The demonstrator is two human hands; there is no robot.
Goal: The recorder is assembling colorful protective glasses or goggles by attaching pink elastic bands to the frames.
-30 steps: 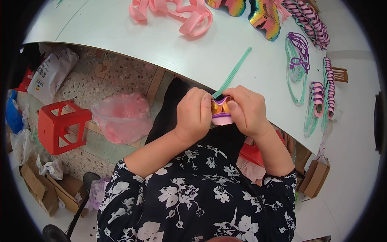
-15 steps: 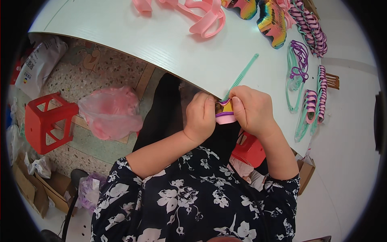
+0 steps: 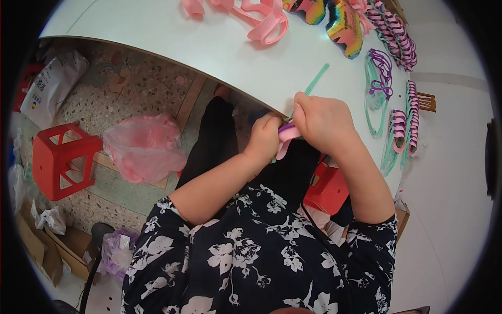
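Observation:
Both hands are closed on a pair of swim goggles [image 3: 287, 137] with a pink soft skirt and a purple rim, held just off the table's front edge. My left hand [image 3: 264, 138] grips one side with the thumb on top. Opposite it, my right hand [image 3: 325, 123] is curled tightly over the other side, hiding much of the goggles. From beyond the right fist a ridged mint-green strap [image 3: 317, 78] sticks out over the tabletop. Where the strap joins the goggles is hidden by the fingers.
On the white table [image 3: 209, 57] lie pink rubber skirts [image 3: 266, 26], shiny rainbow lenses [image 3: 345, 31] and rows of pink-purple goggles [image 3: 392, 36] with green straps. A red stool [image 3: 65, 159] and a plastic bag of pink pieces [image 3: 145, 149] stand on the floor to the left.
My right hand has moved up and slightly left, turning the goggles so the yellowish lens no longer shows. The pink skirt now hangs downward between my hands.

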